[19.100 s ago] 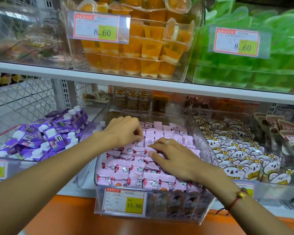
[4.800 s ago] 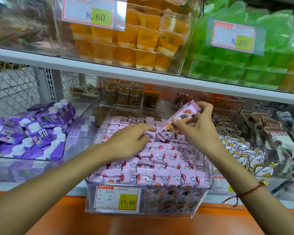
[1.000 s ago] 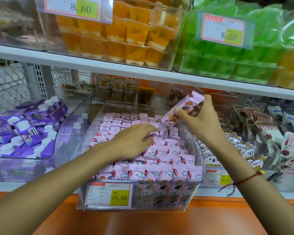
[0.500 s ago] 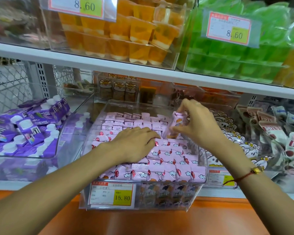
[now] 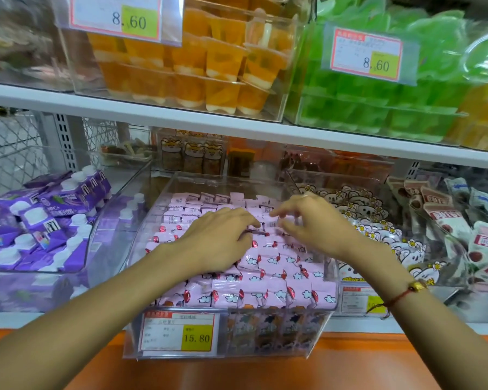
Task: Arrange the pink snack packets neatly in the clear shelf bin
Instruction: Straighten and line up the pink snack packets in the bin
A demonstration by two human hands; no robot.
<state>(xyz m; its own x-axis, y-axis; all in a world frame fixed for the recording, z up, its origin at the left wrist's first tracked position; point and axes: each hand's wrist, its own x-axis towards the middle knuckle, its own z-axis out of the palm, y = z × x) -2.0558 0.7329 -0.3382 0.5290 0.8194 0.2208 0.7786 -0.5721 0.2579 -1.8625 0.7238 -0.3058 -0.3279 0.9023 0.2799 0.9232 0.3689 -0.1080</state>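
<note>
Store shelf [image 5: 237, 128]: under both hands, a clear bin [image 5: 265, 353] of pink packets [image 5: 279, 277]. Left hand [image 5: 220, 240] lies flat on them; right hand [image 5: 316, 223] hovers, fingers loose.

You face a white shelf board [image 5: 237, 128] with clear bins of orange jelly cups [image 5: 197, 60] and green jelly cups [image 5: 378, 108] above it, wire mesh backing [image 5: 12, 153] below its left end, and an orange ledge [image 5: 350, 364] lower down.
</note>
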